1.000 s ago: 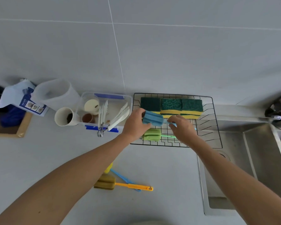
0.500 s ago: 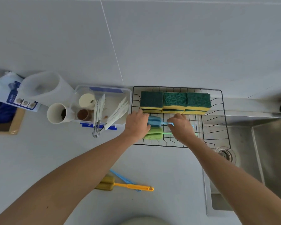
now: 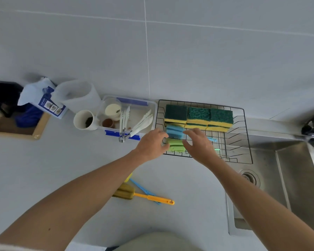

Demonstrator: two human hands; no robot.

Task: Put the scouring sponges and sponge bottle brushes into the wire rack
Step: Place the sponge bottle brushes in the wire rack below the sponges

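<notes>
The left hand [image 3: 150, 144] hovers at the wire rack's [image 3: 246, 134] near left corner, its grip loosely spread, fingertips at the left ends of the blue brush head [image 3: 174, 131] and the green brush head [image 3: 175, 145]; whether they actually touch cannot be told. The right hand [image 3: 199, 144] hangs over the rack's front half, its grip open, thumb and fingers curled apart just beside the right ends of the same two sponge heads, pinching nothing.

Both brush heads lie inside the rack, the blue one further in, the green one by the rack's front edge. Their handles run toward the rack's right side beneath the right hand; a blue handle tip [image 3: 212, 140] and a green one [image 3: 216, 150] show past it.

Three scouring sponges [image 3: 198, 115] stand in a row along the rack's back edge, green side up.

On the tabletop [image 3: 80, 169], well in front of the rack and to its left, lie the orange-handled brush [image 3: 152, 198] and a blue-handled brush [image 3: 143, 190], crossing each other.
</notes>
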